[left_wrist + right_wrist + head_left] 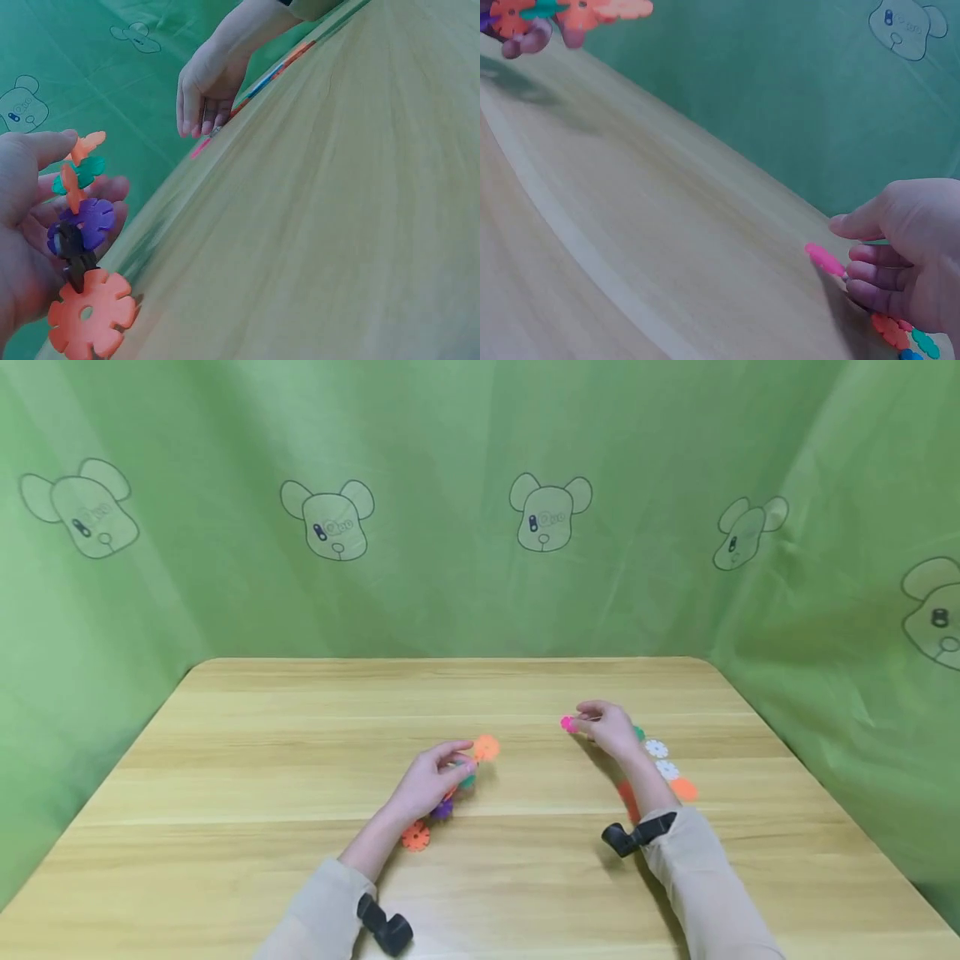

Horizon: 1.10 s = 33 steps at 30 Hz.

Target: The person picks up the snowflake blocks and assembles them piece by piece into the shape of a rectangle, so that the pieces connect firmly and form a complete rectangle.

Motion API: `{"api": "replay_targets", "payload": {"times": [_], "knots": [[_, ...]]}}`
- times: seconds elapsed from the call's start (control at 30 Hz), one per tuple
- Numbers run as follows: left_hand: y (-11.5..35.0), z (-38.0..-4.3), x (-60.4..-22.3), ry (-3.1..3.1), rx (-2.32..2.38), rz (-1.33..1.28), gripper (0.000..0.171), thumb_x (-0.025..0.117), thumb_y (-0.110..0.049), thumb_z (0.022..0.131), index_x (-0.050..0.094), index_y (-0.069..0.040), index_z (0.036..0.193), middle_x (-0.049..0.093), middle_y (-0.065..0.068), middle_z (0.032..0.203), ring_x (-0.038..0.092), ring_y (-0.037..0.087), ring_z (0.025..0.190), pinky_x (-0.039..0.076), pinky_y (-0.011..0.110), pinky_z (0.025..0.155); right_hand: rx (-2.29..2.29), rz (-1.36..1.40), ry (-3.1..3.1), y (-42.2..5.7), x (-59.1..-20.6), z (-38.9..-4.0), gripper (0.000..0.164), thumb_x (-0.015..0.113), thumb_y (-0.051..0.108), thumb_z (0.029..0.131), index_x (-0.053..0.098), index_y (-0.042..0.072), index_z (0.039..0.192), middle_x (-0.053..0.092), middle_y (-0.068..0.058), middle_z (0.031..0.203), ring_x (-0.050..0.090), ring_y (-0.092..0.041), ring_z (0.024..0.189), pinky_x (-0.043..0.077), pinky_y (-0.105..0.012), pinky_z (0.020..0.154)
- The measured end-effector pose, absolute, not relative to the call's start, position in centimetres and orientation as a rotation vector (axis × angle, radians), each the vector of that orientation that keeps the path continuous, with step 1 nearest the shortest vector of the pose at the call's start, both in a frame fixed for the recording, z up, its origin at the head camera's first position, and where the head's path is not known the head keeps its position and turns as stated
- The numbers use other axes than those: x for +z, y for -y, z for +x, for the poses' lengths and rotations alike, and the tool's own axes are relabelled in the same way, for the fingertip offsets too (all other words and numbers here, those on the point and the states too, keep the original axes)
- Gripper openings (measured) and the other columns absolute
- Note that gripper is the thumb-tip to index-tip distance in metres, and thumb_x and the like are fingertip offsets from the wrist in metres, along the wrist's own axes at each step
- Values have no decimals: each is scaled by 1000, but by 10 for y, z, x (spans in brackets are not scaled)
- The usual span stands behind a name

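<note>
My left hand (429, 781) grips a chain of slotted, flower-shaped plastic discs, raised over the table. Thumb and fingers hold its upper part. In the left wrist view an orange-red disc (91, 315) forms the near end, followed by a dark piece, a purple disc (96, 223), and orange and green ones. A pale orange disc (487, 747) tips the far end. My right hand (611, 729) reaches low over the table, fingertips right by a pink disc (825, 259). In the right wrist view its thumb stands apart from the fingers.
Near my right wrist lie loose discs: white ones (667, 769), an orange one (683, 789), a green one (639, 733) and red-orange ones (628, 800) partly behind the forearm. Green cloth (450, 593) with bear-face drawings surrounds the wooden table (300, 710).
</note>
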State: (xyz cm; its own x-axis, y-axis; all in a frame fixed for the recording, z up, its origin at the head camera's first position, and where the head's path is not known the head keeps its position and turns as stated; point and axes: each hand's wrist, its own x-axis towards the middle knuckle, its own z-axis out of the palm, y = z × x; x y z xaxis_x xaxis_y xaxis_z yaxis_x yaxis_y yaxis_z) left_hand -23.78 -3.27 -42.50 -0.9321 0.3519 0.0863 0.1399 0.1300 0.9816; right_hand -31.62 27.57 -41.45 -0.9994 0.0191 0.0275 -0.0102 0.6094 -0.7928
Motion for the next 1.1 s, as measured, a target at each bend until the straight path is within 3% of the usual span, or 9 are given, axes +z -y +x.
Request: {"api": "replay_targets", "payload": {"times": [0.17, 0.3, 0.67, 0.93, 1.1], "knots": [[33, -237, -426, -2165, 1975, 441, 47, 59, -14, 91, 44, 4, 133, 59, 19, 110, 63, 21, 86, 54, 33, 75, 1182, 41, 2878, -276, -419, -322, 48, 67, 20, 85, 52, -9, 121, 58, -25, 111, 54, -36, 103, 44, -44, 90], [33, -236, -425, -2112, 2030, 387, 49, 58, -13, 91, 42, 3, 134, 58, 22, 112, 64, 19, 77, 55, 33, 71, 1090, 70, 2920, -276, -422, -326, 46, 66, 20, 85, 54, -10, 118, 58, -27, 110, 54, -37, 102, 43, -46, 91], [34, -237, -422, -2054, 2110, 326, 54, 61, -16, 90, 40, 2, 136, 58, 25, 115, 61, 13, 64, 54, 27, 62, 944, 143, 2978, -274, -419, -330, 35, 68, 15, 82, 56, -9, 105, 58, -22, 97, 54, -34, 90, 44, -44, 82], [35, -239, -422, -2072, 2118, 308, 53, 61, -16, 90, 41, 3, 135, 58, 22, 113, 62, 15, 69, 54, 28, 65, 969, 155, 2949, -272, -418, -324, 29, 69, 11, 82, 53, -1, 103, 57, -15, 89, 52, -29, 81, 43, -39, 73], [35, -239, -422, -2045, 2127, 308, 53, 59, -14, 91, 38, 0, 138, 56, 24, 115, 63, 19, 73, 54, 30, 67, 1016, 202, 2900, -270, -417, -319, 21, 65, 6, 84, 55, 1, 101, 61, -13, 86, 55, -26, 81, 43, -37, 75]]}}
